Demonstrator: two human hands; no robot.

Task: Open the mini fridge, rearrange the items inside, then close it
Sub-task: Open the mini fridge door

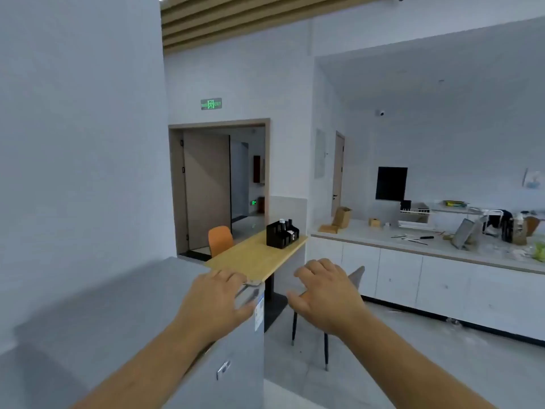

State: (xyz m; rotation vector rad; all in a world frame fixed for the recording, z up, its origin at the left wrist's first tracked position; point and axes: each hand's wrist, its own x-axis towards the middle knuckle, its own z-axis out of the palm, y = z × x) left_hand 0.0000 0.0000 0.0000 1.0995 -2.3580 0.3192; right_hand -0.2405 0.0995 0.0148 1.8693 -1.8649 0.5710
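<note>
The grey mini fridge (97, 317) fills the lower left, seen from above; its front door (233, 361) faces right and looks shut, so nothing inside shows. My left hand (216, 301) lies over the fridge's top front corner, fingers curled on the edge beside a sticker. My right hand (327, 293) hovers in the air to the right of the fridge, fingers spread, holding nothing.
A wooden table (259, 255) with a black organiser (281, 234) stands just behind the fridge, an orange chair (219, 240) beyond it and a grey chair (354, 277) under my right hand. White cabinets with a cluttered counter (413, 240) run along the right. A doorway (218, 184) opens at the back.
</note>
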